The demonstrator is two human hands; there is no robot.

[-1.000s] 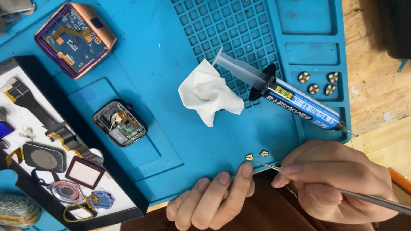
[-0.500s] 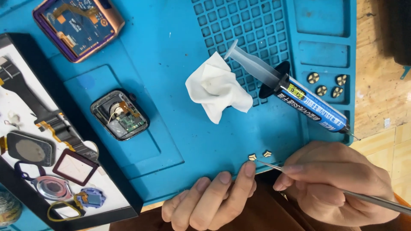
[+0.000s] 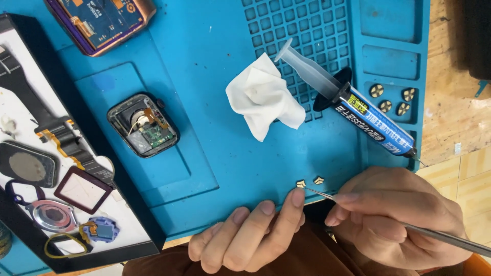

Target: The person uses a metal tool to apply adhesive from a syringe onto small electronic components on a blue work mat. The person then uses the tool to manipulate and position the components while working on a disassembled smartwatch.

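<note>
Since a second ago the view has drifted down and left across the blue mat (image 3: 215, 153), yet the hands and the two small gold parts (image 3: 310, 181) sit just where they did, so the work at the mat's near edge is holding steady, not moving on.

At the far left a black-rimmed white tray (image 3: 128, 204) carries flat, thin pieces: a dark strap, a square frame, coloured rings. Next to it, in a shallow recess of the rubbery mat, lies an opened watch body (image 3: 143, 125), its green board and copper ribbon showing. A crumpled white tissue (image 3: 263, 97) rests soft and creased near the mat's grid.

The left hand (image 3: 245, 237) lies at the mat's edge, fingers loosely together, its index fingertip touching the nearer gold part. Above, a clear plastic syringe (image 3: 353, 110) with a dark labelled barrel lies slantwise. Four round brass screws (image 3: 391, 99) sit in a compartment. The right hand (image 3: 399, 220) pinches slim steel tweezers (image 3: 327, 195), the tips at the gold parts.
</note>
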